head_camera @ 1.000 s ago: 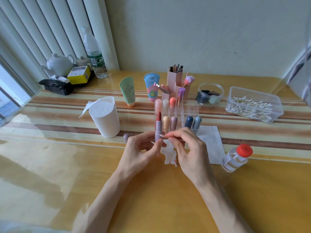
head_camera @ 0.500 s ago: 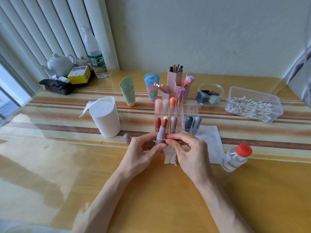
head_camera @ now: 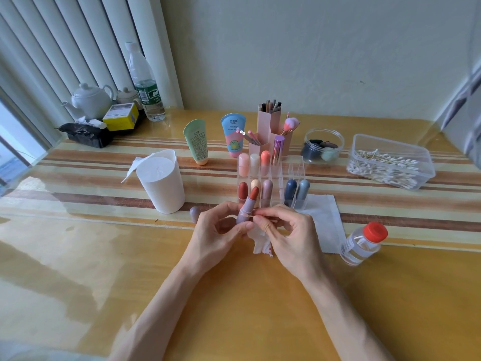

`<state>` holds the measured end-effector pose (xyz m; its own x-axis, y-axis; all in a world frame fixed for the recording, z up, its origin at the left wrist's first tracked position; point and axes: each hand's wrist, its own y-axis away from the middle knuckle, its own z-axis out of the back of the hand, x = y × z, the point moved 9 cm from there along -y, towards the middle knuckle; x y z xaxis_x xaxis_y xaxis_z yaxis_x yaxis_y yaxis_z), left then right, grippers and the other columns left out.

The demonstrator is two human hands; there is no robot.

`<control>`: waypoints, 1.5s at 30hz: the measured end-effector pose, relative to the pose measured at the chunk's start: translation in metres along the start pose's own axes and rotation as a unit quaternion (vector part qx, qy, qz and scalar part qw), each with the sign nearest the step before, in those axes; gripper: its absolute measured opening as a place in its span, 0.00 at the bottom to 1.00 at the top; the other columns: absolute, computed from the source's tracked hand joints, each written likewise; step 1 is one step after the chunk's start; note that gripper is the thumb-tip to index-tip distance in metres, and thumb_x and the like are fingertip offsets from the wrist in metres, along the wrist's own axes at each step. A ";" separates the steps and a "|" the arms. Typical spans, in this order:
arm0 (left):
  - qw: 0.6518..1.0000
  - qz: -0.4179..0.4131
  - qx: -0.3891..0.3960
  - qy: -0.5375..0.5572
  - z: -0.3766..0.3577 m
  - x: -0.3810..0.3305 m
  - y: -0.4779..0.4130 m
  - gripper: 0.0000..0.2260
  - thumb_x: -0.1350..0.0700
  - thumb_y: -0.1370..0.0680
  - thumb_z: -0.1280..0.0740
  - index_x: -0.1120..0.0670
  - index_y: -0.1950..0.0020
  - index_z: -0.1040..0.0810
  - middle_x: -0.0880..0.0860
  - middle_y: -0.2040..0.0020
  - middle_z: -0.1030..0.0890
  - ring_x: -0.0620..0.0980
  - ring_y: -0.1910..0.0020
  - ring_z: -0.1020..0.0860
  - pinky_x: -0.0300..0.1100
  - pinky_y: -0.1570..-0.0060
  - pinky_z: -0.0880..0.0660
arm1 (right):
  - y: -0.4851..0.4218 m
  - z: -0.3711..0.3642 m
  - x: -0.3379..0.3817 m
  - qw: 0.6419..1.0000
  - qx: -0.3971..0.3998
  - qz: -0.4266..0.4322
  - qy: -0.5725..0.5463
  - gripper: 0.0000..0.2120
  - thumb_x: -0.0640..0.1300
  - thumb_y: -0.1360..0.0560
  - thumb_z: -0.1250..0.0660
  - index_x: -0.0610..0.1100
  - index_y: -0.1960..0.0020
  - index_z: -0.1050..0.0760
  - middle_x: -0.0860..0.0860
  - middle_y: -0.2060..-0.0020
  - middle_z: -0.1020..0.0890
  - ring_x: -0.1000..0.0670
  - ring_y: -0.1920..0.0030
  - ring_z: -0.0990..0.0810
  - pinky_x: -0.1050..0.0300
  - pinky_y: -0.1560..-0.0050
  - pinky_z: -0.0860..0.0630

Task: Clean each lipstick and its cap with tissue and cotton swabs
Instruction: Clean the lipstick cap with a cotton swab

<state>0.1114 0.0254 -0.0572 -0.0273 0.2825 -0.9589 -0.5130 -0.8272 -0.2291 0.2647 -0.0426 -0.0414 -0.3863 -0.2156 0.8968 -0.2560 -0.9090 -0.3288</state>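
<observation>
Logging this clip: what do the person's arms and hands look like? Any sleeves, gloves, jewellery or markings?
Two bare hands, no gloves. The left hand and right hand show no rings. Left forearm and right forearm are uncovered down to the bottom edge of the picture: no sleeves, watch, bracelets or markings in view. The nails that show look short and unpainted.

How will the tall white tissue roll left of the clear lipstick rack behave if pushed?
The tall white tissue roll is wound paper, so probably light; it likely slides on the glossy yellow tabletop. Standing on end, a high push may tip it, and then it could roll. Its loose tail looks floppy.
</observation>
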 end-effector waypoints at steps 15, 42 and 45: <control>0.999 -0.002 -0.017 0.031 0.000 -0.001 -0.001 0.15 0.59 0.22 0.25 0.60 0.36 0.19 0.55 0.50 0.13 0.53 0.63 0.16 0.49 0.56 0.17 | 0.000 0.001 0.004 1.000 -0.011 0.023 -0.004 0.09 0.47 0.21 0.27 0.46 0.44 0.13 0.58 0.51 0.13 0.53 0.49 0.15 0.65 0.51 0.21; 0.997 -0.008 -0.013 0.073 -0.001 0.003 -0.002 0.12 0.60 0.20 0.28 0.62 0.37 0.20 0.57 0.47 0.14 0.57 0.56 0.15 0.45 0.57 0.18 | -0.001 0.005 0.005 0.998 -0.031 0.045 0.014 0.11 0.48 0.21 0.28 0.43 0.43 0.13 0.57 0.51 0.13 0.54 0.50 0.15 0.67 0.51 0.22; 0.999 -0.005 -0.028 0.037 0.002 0.005 -0.001 0.14 0.58 0.23 0.24 0.59 0.38 0.18 0.57 0.48 0.14 0.60 0.53 0.14 0.53 0.51 0.16 | -0.001 0.003 0.006 0.998 -0.025 0.048 0.012 0.11 0.48 0.21 0.28 0.43 0.43 0.13 0.57 0.51 0.13 0.53 0.49 0.15 0.65 0.51 0.21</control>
<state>0.1104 0.0285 -0.0610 0.0428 0.2555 -0.9659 -0.4637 -0.8512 -0.2457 0.2651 -0.0442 -0.0355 -0.4316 -0.2916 0.8536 -0.2609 -0.8655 -0.4276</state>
